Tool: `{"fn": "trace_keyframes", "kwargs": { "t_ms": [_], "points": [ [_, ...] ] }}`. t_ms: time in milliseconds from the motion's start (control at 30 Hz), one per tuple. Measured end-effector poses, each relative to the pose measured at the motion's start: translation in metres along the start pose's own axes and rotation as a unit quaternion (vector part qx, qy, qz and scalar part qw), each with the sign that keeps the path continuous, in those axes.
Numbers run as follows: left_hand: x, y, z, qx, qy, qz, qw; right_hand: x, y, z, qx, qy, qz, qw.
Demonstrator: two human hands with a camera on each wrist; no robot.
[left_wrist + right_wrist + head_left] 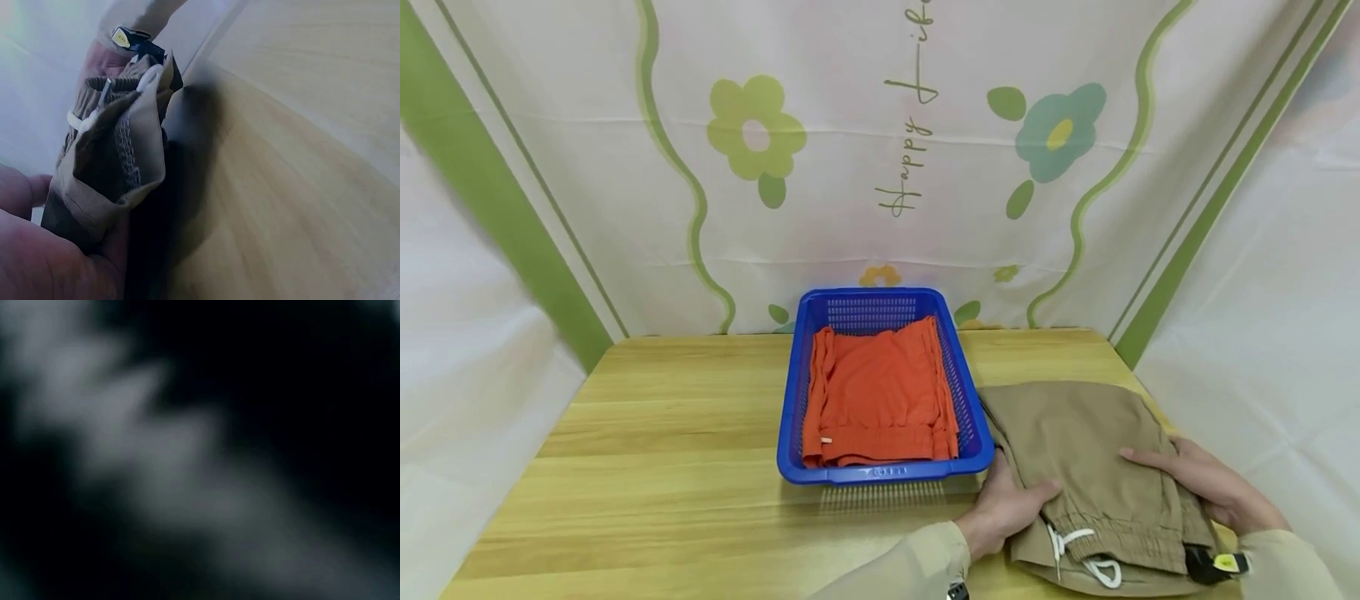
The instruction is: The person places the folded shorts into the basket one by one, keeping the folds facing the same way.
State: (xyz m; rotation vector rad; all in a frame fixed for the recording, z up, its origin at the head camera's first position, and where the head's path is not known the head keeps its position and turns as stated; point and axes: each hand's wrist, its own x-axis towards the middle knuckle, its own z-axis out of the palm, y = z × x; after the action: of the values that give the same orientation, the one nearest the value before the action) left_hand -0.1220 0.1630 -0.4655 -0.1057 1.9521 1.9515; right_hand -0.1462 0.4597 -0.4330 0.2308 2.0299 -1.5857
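Folded khaki shorts (1075,458), with an elastic waistband and white drawstring, are at the right of the table in the head view. My left hand (1003,504) grips their left edge, thumb on top and fingers underneath. On the right edge, my right hand (1213,483) holds them the same way, its thumb on the cloth and its other fingers hidden. The left wrist view shows the shorts' (106,162) edge raised off the wood, beside my left hand (50,256). In the right wrist view everything is dark and blurred; only pale ridges show.
A blue plastic basket (786,417) stands at mid-table, touching or close to the khaki shorts. Folded orange shorts (880,383) lie inside it. Bare wooden table (662,467) extends to the left. A flower-printed curtain (850,167) hangs behind, with white cloth at both sides.
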Motion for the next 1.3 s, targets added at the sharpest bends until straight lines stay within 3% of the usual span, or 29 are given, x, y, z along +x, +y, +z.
{"fn": "trace_keyframes", "kwargs": {
  "t_ms": [133,267,400,667,800,967,1133,1233,1300],
  "points": [
    [-0.001,0.005,0.001,0.01,-0.01,0.0,0.9999,-0.003,0.003,-0.002,0.036,-0.036,0.001,0.9987],
    [-0.003,0.011,0.002,0.046,-0.027,0.024,0.9983,-0.007,0.003,-0.003,0.034,-0.044,-0.013,0.9984],
    [-0.006,0.018,0.001,0.092,-0.05,0.051,0.9932,-0.014,-0.001,-0.003,0.015,-0.029,-0.025,0.9992],
    [-0.016,0.049,-0.012,0.162,-0.05,0.078,0.9824,-0.032,-0.018,-0.002,-0.039,0.044,-0.053,0.9969],
    [-0.026,0.066,-0.024,0.149,-0.056,0.082,0.9838,-0.039,-0.027,0.002,-0.076,0.044,-0.085,0.9925],
    [-0.039,0.088,-0.041,0.111,-0.057,0.094,0.9877,-0.048,-0.039,0.009,-0.11,0.021,-0.167,0.9796],
    [-0.046,0.102,-0.07,0.061,-0.077,0.137,0.9857,-0.054,-0.058,0.027,-0.145,0.003,-0.224,0.9639],
    [-0.045,0.107,-0.089,0.02,-0.102,0.156,0.9823,-0.055,-0.073,0.043,-0.161,0.017,-0.242,0.9568],
    [-0.045,0.111,-0.101,0.016,-0.109,0.168,0.9797,-0.054,-0.083,0.054,-0.166,0.023,-0.256,0.9521]
  ]
}}
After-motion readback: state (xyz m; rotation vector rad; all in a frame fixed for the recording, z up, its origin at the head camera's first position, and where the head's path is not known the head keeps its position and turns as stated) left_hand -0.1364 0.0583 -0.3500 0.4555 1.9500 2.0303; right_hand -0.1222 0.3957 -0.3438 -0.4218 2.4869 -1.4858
